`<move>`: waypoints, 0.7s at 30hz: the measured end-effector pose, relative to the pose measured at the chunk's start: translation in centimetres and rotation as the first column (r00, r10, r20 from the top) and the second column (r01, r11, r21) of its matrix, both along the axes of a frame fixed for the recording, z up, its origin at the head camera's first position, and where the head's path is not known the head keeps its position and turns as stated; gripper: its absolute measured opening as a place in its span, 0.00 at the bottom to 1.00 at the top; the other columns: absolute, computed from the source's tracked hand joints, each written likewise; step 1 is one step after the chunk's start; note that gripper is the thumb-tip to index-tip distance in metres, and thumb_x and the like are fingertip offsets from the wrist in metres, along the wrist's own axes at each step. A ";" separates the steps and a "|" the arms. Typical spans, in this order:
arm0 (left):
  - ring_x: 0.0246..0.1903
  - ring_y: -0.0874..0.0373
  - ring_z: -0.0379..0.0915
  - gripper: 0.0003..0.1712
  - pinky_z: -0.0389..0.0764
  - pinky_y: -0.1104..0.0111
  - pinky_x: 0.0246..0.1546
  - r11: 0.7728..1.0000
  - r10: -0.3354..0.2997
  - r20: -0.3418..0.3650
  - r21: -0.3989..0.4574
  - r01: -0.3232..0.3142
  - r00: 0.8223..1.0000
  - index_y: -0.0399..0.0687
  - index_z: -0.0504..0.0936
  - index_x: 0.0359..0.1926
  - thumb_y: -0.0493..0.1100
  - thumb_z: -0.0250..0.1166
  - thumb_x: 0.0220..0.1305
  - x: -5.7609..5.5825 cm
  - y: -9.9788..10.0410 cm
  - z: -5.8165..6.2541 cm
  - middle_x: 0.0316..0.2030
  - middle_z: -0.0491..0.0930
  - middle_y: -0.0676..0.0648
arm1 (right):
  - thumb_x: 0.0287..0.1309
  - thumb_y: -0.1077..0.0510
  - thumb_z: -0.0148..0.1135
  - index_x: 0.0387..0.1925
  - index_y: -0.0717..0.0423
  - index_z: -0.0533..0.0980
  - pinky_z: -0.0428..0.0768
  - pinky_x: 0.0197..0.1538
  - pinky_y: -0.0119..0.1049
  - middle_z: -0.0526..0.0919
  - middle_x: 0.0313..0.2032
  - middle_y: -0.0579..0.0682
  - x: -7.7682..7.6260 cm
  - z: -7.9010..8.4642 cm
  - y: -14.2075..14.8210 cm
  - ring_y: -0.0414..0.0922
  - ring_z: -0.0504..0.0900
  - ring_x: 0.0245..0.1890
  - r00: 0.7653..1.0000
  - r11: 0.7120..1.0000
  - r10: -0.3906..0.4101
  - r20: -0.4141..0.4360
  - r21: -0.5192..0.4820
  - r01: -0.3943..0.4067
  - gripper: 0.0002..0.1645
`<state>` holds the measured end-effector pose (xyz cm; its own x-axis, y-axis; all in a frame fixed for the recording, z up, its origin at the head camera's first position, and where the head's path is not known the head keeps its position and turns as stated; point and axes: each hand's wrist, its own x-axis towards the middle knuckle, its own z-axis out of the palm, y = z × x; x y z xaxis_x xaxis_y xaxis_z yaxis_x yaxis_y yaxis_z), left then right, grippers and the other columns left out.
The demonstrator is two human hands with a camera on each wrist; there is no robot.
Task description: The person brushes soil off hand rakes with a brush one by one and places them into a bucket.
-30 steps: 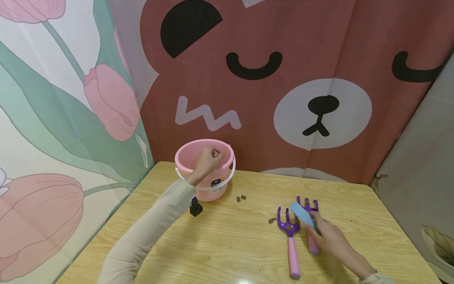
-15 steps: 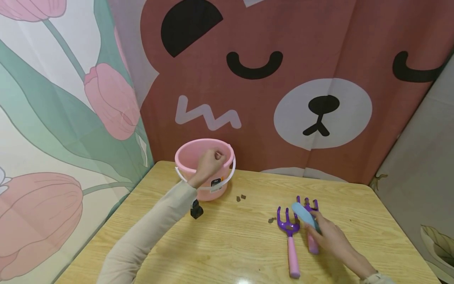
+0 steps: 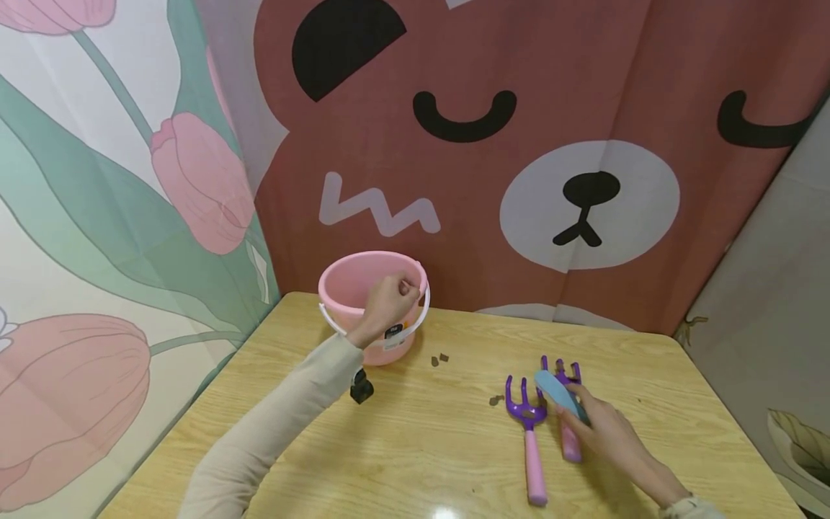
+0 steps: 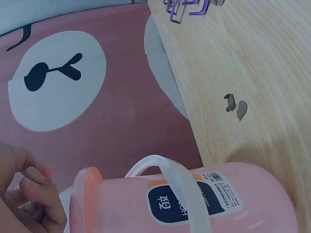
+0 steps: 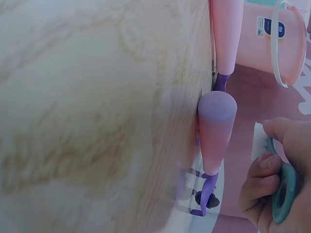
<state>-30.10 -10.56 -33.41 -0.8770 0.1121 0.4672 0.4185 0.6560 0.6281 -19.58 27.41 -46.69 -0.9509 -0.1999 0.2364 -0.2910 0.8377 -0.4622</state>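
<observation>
While your left hand (image 3: 387, 301) hangs over the pink bucket (image 3: 385, 355) in the head view, your right grips a blue brush (image 3: 553, 389) above two hand forks (image 3: 534, 465). From the left wrist, your fingertips curl just above the bucket's rim; I can't tell whether they pinch anything. Two brown scraps (image 4: 230, 103) lie on the table (image 4: 272, 53). From the right wrist, your right hand (image 5: 291, 160) wraps the brush's handle.

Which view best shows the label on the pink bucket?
The left wrist view: the label is largest there, with some print showing, though the white handle crosses it. The head and right wrist views show it much smaller, also crossed by the handle.
</observation>
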 end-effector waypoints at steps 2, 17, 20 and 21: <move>0.19 0.62 0.59 0.04 0.61 0.69 0.24 1.000 -0.004 -0.007 0.001 0.004 1.000 0.44 0.78 0.29 0.36 0.60 0.61 0.2 0.1 0.2 0.16 0.65 0.54 | 0.65 0.52 0.64 0.62 0.68 0.67 0.68 0.21 0.34 0.75 0.26 0.49 -0.1 -0.1 0.1 0.41 0.71 0.22 1.000 1.000 0.005 -0.012 0.003 -0.005 0.32; 0.19 0.61 0.66 0.06 0.68 0.69 0.25 0.999 -0.033 0.011 -0.014 0.033 0.999 0.42 0.84 0.37 0.37 0.60 0.68 0.6 0.5 0.0 0.20 0.75 0.52 | 0.60 0.54 0.68 0.57 0.63 0.70 0.70 0.21 0.36 0.76 0.26 0.49 0.1 -0.2 0.1 0.42 0.72 0.22 1.000 0.999 0.016 0.020 0.032 -0.017 0.28; 0.20 0.61 0.68 0.06 0.71 0.68 0.27 0.999 -0.028 0.008 -0.030 0.028 1.000 0.44 0.85 0.37 0.37 0.60 0.66 0.5 0.6 0.1 0.21 0.76 0.53 | 0.59 0.54 0.69 0.57 0.63 0.70 0.69 0.21 0.36 0.77 0.27 0.50 0.1 -0.1 0.2 0.42 0.71 0.22 1.000 0.999 0.015 0.016 0.043 -0.016 0.29; 0.20 0.61 0.69 0.06 0.72 0.68 0.27 0.999 -0.031 0.012 -0.031 0.031 0.999 0.44 0.85 0.37 0.37 0.60 0.65 0.5 0.6 0.1 0.21 0.76 0.53 | 0.59 0.54 0.69 0.57 0.63 0.71 0.69 0.21 0.36 0.77 0.27 0.49 0.1 -0.1 0.2 0.42 0.71 0.22 1.000 0.999 0.015 0.015 0.044 -0.016 0.29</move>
